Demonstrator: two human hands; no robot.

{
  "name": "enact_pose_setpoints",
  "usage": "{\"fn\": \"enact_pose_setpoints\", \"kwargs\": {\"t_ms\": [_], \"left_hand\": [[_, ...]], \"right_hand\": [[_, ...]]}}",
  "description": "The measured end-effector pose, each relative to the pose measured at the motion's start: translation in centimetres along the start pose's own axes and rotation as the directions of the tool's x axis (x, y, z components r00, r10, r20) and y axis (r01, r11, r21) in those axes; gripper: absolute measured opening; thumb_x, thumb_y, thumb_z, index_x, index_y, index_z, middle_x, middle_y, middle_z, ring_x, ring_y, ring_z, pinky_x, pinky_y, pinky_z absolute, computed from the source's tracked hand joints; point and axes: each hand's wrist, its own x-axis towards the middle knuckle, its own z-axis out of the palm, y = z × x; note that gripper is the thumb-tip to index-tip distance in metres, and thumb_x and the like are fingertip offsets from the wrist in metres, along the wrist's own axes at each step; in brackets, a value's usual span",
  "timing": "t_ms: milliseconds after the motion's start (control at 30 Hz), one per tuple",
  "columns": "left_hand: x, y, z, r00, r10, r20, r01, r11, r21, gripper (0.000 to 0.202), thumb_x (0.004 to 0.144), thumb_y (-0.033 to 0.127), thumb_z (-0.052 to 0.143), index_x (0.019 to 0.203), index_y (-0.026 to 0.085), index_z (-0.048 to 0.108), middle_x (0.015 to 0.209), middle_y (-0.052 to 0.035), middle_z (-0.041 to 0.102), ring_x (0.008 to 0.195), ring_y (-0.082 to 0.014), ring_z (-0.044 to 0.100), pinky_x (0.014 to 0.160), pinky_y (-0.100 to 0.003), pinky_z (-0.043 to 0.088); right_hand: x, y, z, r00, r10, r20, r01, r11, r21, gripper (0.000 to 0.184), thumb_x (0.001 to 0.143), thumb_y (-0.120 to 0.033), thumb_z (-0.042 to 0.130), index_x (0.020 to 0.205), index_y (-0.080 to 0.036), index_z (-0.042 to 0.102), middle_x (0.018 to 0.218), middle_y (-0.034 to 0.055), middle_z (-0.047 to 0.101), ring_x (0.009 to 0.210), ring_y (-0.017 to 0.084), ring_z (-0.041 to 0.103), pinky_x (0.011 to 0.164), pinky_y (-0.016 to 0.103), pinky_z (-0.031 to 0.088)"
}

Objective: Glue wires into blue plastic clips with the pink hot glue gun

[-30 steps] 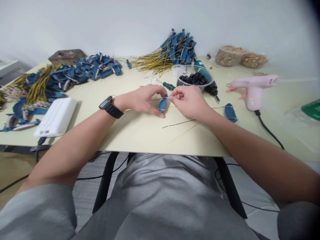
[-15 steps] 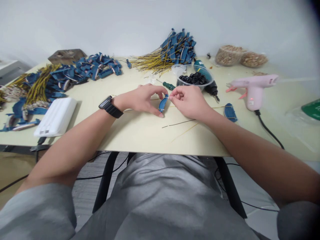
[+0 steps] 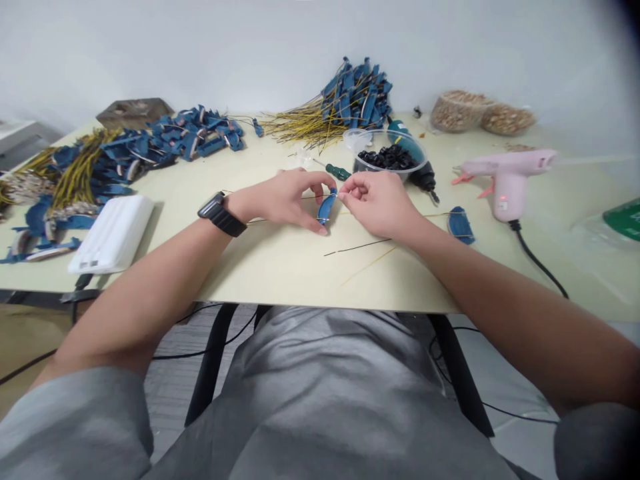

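Note:
Between the thumb and fingers of my left hand point(image 3: 287, 200) is a small curved blue piece point(image 3: 327, 208), gripped at its two ends. Thin wires run from it to the left, passing under that hand. My right hand point(image 3: 375, 200) is closed in a pinch at the piece's upper right end, on what looks like a wire tip; the fingers hide most of it. A second blue piece point(image 3: 459, 225) with yellow wires lies by my right forearm. A dark wire point(image 3: 357, 249) and a yellow one stick out on the table below my right hand.
A clear tub of black bits point(image 3: 387, 158), a green-handled screwdriver point(image 3: 338, 172) and a power drill point(image 3: 424, 177) are just beyond my hands. At right stands a pink glue gun point(image 3: 510, 177); at left, a white power bank point(image 3: 113, 233). Wired blue pieces point(image 3: 357, 93) are heaped behind.
Almost nothing differs. Both hands keep their places at the blue piece, with only a slight shift of the left fingers.

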Motion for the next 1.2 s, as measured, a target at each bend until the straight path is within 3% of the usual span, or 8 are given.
{"fn": "enact_pose_setpoints", "kwargs": {"t_ms": [700, 933, 1200], "left_hand": [[0.17, -0.09, 0.17, 0.999, 0.046, -0.025, -0.047, 0.998, -0.045, 0.092, 0.069, 0.073, 0.096, 0.143, 0.022, 0.076, 0.123, -0.0105, 0.077, 0.106, -0.0273, 0.07, 0.096, -0.037, 0.051], [0.41, -0.25, 0.31, 0.995, 0.06, -0.075, -0.06, 0.998, 0.006, 0.094, 0.066, 0.08, 0.095, 0.14, 0.024, 0.077, 0.111, -0.0069, 0.075, 0.094, -0.0241, 0.064, 0.088, -0.035, 0.048], [0.42, 0.44, 0.33, 0.989, 0.084, -0.122, -0.079, 0.996, 0.046, 0.077, 0.071, 0.07, 0.094, 0.132, 0.025, 0.081, 0.101, -0.0052, 0.074, 0.094, -0.0265, 0.064, 0.089, -0.04, 0.047]], "right_hand": [[0.0, 0.26, 0.09, 1.0, 0.008, -0.005, -0.007, 1.0, 0.021, 0.007, 0.094, -0.019, 0.074, 0.09, -0.022, 0.079, 0.072, 0.0023, 0.071, 0.066, 0.019, 0.059, 0.07, 0.038, 0.045], [-0.05, -0.21, -0.03, 0.999, 0.038, -0.01, -0.038, 0.998, 0.049, 0.01, 0.096, -0.015, 0.072, 0.089, -0.021, 0.078, 0.072, 0.0016, 0.07, 0.066, 0.019, 0.058, 0.069, 0.038, 0.043], [-0.12, -0.51, -0.09, 0.996, 0.058, -0.061, -0.054, 0.996, 0.074, 0.011, 0.098, -0.016, 0.072, 0.09, -0.021, 0.077, 0.075, 0.0037, 0.072, 0.069, 0.02, 0.062, 0.068, 0.038, 0.046]]}}
